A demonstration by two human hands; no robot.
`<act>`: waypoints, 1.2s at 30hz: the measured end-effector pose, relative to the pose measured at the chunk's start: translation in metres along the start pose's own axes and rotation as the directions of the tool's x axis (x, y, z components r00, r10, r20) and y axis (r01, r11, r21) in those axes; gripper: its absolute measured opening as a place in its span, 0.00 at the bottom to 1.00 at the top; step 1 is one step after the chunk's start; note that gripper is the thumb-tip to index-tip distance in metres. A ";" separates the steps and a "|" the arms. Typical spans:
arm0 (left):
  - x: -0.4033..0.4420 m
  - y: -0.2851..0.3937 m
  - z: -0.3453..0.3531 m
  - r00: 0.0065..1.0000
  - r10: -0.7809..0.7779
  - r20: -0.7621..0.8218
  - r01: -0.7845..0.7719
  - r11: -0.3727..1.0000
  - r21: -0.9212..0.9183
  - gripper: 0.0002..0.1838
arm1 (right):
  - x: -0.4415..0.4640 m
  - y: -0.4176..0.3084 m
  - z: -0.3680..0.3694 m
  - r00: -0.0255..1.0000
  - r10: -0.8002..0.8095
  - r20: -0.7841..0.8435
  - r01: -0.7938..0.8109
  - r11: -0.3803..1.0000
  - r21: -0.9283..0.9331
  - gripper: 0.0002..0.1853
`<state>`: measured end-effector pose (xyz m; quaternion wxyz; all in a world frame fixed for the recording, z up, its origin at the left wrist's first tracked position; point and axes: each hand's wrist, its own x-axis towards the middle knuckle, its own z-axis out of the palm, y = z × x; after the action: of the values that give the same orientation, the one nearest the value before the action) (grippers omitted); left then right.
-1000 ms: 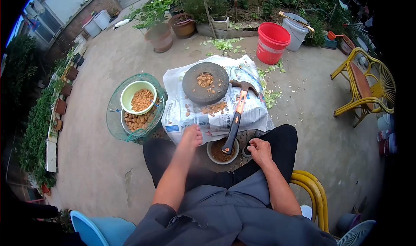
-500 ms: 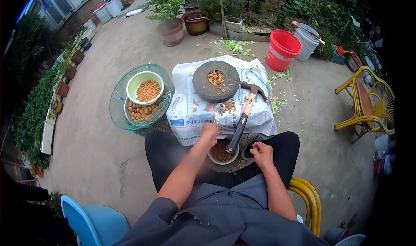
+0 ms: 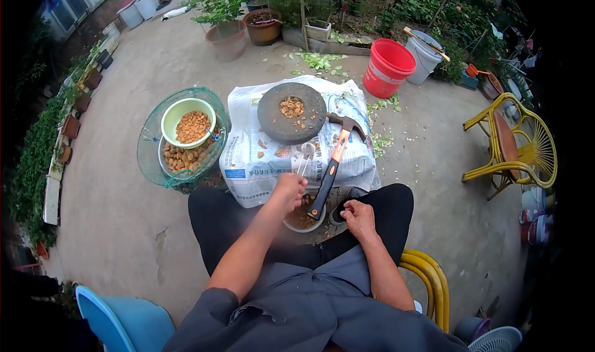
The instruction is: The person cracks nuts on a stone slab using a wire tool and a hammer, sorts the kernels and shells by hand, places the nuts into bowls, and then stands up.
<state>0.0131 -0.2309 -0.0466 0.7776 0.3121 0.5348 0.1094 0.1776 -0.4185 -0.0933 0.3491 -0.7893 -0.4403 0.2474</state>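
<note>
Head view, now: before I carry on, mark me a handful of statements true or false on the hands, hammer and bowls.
1. The left hand holds a slim, shiny metal tool with a rounded end. True.
2. The claw hammer with a black and orange handle is gripped in the right hand. False: the claw hammer lies on the printed white newspaper, apart from the right hand.
3. The round grey stone has broken brown pieces in its hollow. True.
4. The pale green round bowl stands outside the green mesh basket. False: it sits inside the basket's rim, above larger brown nuts.
5. The hammer's handle end shows over a round white bowl. True.
</note>
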 end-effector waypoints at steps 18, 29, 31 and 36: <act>-0.033 -0.045 -0.063 0.979 0.004 0.204 0.049 0.966 -0.253 0.13 | 0.000 0.001 -0.001 1.000 0.029 0.004 -0.029 1.000 0.004 0.14; -0.036 -0.081 -0.096 0.956 0.259 0.139 -0.185 0.897 -0.401 0.21 | -0.007 -0.001 -0.001 1.000 0.027 0.006 -0.026 0.999 -0.038 0.14; -0.035 -0.078 -0.097 0.953 0.266 0.145 -0.191 0.899 -0.395 0.21 | -0.010 0.001 0.002 1.000 0.016 0.011 -0.016 0.999 -0.037 0.14; -0.036 -0.085 -0.099 0.956 0.249 0.156 -0.190 0.929 -0.317 0.21 | -0.023 -0.003 0.009 0.999 -0.003 0.035 0.006 0.997 -0.075 0.13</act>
<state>-0.1049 -0.2787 -0.0932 0.8469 0.2580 0.3954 0.2446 0.1589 -0.4343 -0.0950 0.3121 -0.7966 -0.4570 0.2435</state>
